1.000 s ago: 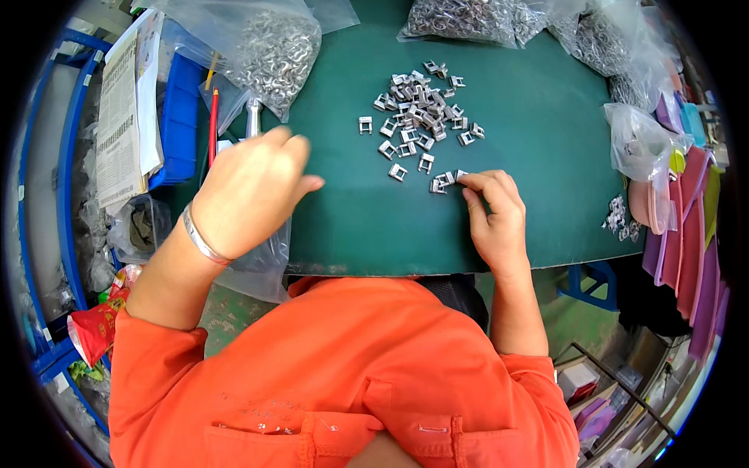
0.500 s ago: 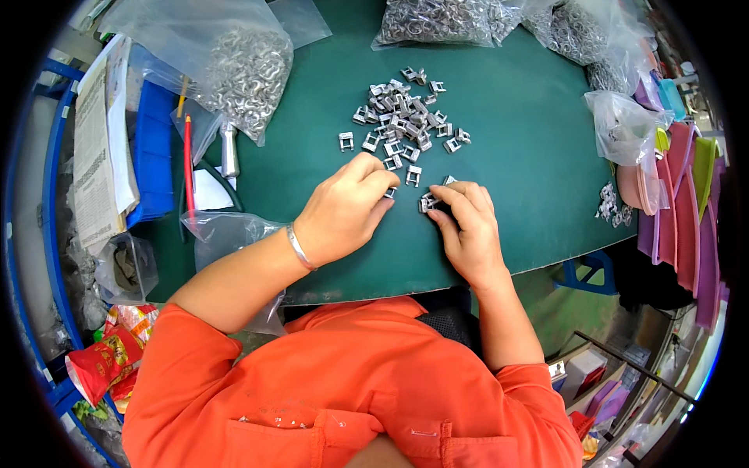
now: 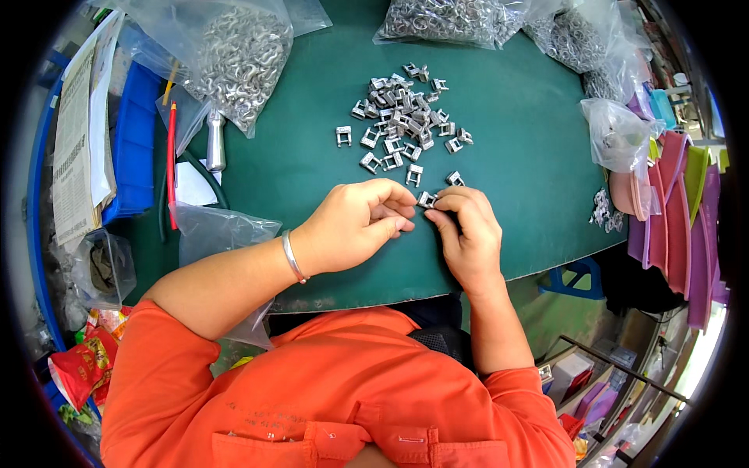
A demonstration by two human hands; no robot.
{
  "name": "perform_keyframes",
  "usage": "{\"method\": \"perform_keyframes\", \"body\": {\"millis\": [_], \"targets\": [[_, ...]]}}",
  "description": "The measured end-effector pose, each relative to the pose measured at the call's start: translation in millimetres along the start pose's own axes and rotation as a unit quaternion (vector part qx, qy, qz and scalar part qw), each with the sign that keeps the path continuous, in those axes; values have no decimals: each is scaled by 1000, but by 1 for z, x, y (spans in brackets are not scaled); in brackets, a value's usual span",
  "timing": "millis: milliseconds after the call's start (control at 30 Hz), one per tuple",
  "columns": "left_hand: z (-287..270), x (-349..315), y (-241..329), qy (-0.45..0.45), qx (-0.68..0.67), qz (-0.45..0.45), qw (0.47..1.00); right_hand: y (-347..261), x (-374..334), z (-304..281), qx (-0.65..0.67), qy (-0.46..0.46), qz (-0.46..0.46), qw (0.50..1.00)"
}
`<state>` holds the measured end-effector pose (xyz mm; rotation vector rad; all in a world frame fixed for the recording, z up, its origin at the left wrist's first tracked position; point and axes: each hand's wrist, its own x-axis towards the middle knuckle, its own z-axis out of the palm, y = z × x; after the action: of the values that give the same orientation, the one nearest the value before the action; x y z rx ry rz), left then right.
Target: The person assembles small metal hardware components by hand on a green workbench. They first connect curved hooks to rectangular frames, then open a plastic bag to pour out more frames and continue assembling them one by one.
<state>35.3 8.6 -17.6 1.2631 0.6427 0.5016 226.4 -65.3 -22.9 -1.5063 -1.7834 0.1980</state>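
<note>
Metal brackets (image 3: 402,121), silvery, squared and U-shaped, sit on our wide green surface (image 3: 530,156), whose near edge passes beneath our forearms (image 3: 226,285); open green stretches from their heap (image 3: 398,101) rightward to a plastic bag (image 3: 614,136). Our left hand (image 3: 353,224) curls beside one bracket (image 3: 427,200), and whether its fingers hold anything we cannot tell; our right hand's (image 3: 473,238) fingers pinch that same bracket, nearer us than the heap.

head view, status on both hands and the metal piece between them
Right hand at U-shaped metal piece, grip unclear. Left hand close by, fingers curled. Pile of metal pieces beyond. Clear plastic bag under left forearm.
</note>
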Motion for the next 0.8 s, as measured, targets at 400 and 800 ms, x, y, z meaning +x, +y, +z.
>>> {"method": "perform_keyframes", "body": {"millis": [400,800], "targets": [[-9,1,11,-75,-223,-160,959,-21,-12,4,489,4,181,853],[-2,-5,1,-40,-30,75,996,-18,-16,10,378,28,61,923]]}}
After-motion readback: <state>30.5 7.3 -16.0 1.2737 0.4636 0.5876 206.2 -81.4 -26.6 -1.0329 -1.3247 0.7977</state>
